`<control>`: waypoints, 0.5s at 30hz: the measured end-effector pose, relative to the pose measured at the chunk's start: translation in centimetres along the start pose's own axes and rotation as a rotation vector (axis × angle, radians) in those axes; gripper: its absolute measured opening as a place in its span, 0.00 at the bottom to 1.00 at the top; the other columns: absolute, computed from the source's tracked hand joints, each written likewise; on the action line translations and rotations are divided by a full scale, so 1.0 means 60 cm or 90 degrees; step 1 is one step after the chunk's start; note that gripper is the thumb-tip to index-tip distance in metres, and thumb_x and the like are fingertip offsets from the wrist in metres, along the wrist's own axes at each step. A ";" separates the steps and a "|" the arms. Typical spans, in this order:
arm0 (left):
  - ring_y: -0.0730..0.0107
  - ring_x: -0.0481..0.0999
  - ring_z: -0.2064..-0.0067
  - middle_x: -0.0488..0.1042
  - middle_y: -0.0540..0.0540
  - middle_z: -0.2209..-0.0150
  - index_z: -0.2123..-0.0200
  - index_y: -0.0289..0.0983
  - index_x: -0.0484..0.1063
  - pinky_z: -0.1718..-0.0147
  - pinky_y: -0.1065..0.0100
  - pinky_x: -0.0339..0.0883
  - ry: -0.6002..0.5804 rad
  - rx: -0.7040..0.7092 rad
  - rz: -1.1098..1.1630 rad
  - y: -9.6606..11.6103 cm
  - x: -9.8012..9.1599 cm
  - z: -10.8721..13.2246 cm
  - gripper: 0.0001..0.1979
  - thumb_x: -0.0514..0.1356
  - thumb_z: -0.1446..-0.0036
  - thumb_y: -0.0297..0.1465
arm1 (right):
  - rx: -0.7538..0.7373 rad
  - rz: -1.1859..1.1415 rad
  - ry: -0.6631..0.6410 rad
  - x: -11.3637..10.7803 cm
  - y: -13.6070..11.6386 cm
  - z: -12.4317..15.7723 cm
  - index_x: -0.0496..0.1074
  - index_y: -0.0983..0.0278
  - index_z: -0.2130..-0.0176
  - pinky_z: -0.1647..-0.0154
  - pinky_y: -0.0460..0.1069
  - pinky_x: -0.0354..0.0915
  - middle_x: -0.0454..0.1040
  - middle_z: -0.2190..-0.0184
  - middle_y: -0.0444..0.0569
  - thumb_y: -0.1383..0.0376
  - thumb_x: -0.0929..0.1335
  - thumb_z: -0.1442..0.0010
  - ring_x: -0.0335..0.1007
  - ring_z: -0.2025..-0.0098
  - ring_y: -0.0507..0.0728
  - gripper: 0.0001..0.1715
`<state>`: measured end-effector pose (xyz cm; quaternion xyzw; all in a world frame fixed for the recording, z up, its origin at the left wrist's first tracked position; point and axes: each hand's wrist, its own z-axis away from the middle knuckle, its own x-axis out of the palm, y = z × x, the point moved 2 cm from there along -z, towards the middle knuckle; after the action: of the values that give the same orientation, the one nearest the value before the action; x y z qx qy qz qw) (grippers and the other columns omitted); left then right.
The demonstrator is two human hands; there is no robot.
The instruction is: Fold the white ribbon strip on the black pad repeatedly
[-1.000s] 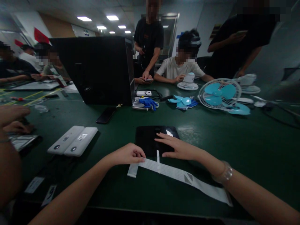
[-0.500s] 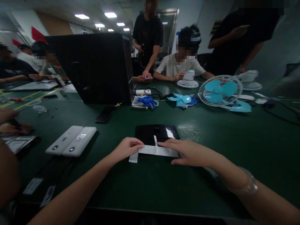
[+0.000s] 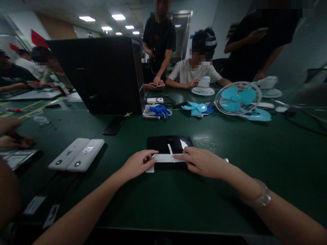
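Note:
A glossy black flat object [image 3: 159, 143] lies on the green table in front of me. Across it runs a white ribbon-like strip [image 3: 163, 158], with a narrow white tab [image 3: 170, 149] sticking up from its middle. My left hand [image 3: 139, 163] pinches the strip's left end between thumb and fingers; a short folded piece hangs below it. My right hand [image 3: 201, 161] has its index finger stretched along the strip near the tab, and its other fingers are curled at the strip's right part, whose end they hide.
Two white power banks [image 3: 78, 154] and a black phone [image 3: 113, 125] lie to the left. Behind stand a large black case [image 3: 102, 75], blue-and-white gloves [image 3: 158, 111], fan blades [image 3: 196, 107] and a fan [image 3: 237, 98]. People are across the table and at left.
The strip has moved up and slightly right onto the black object. My left hand shifted with it, its thumb now lower. My right hand's fingers have curled in, with the index pointing left.

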<state>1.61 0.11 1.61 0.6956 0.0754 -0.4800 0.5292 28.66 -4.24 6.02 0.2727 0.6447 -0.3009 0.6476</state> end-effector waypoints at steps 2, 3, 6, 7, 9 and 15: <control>0.71 0.68 0.68 0.72 0.48 0.62 0.43 0.46 0.67 0.71 0.70 0.58 -0.009 0.016 -0.079 0.009 -0.004 0.003 0.21 0.53 0.38 0.41 | -0.009 -0.003 0.001 -0.002 -0.003 -0.002 0.59 0.52 0.37 0.64 0.51 0.65 0.67 0.56 0.50 0.63 0.62 0.37 0.67 0.62 0.55 0.30; 0.71 0.68 0.67 0.72 0.48 0.61 0.43 0.47 0.67 0.71 0.70 0.58 -0.015 0.022 -0.109 0.012 -0.005 0.004 0.20 0.53 0.37 0.42 | -0.012 -0.004 0.000 -0.003 -0.004 -0.003 0.60 0.52 0.37 0.64 0.50 0.65 0.67 0.57 0.50 0.63 0.62 0.37 0.66 0.61 0.55 0.29; 0.69 0.69 0.65 0.72 0.48 0.61 0.42 0.47 0.66 0.69 0.70 0.58 -0.029 0.033 -0.174 0.017 -0.005 0.006 0.21 0.51 0.36 0.42 | -0.015 -0.013 -0.005 0.000 -0.005 -0.006 0.60 0.52 0.37 0.63 0.51 0.65 0.67 0.56 0.50 0.62 0.62 0.36 0.66 0.60 0.56 0.29; 0.68 0.69 0.63 0.72 0.48 0.60 0.42 0.47 0.66 0.69 0.70 0.58 -0.028 0.036 -0.191 0.018 -0.005 0.006 0.21 0.50 0.36 0.42 | -0.015 -0.016 -0.005 0.002 -0.006 -0.006 0.60 0.52 0.37 0.62 0.51 0.65 0.67 0.55 0.51 0.62 0.62 0.36 0.66 0.59 0.56 0.28; 0.66 0.69 0.60 0.71 0.47 0.58 0.42 0.47 0.67 0.67 0.69 0.59 -0.027 0.035 -0.214 0.018 -0.003 0.007 0.21 0.50 0.36 0.42 | -0.016 -0.012 0.003 0.006 -0.006 -0.007 0.61 0.52 0.37 0.58 0.54 0.66 0.66 0.51 0.52 0.61 0.62 0.36 0.66 0.57 0.57 0.28; 0.66 0.69 0.62 0.69 0.46 0.57 0.43 0.47 0.67 0.69 0.69 0.59 -0.022 0.019 -0.203 0.022 -0.003 0.008 0.22 0.52 0.38 0.44 | -0.025 0.018 0.048 0.006 -0.016 -0.011 0.67 0.54 0.41 0.48 0.60 0.61 0.65 0.46 0.53 0.56 0.63 0.37 0.63 0.48 0.62 0.25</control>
<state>2.01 -0.77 2.63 0.6741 0.1683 -0.5710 0.4372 27.50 -4.38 5.68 0.2803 0.6704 -0.2686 0.6323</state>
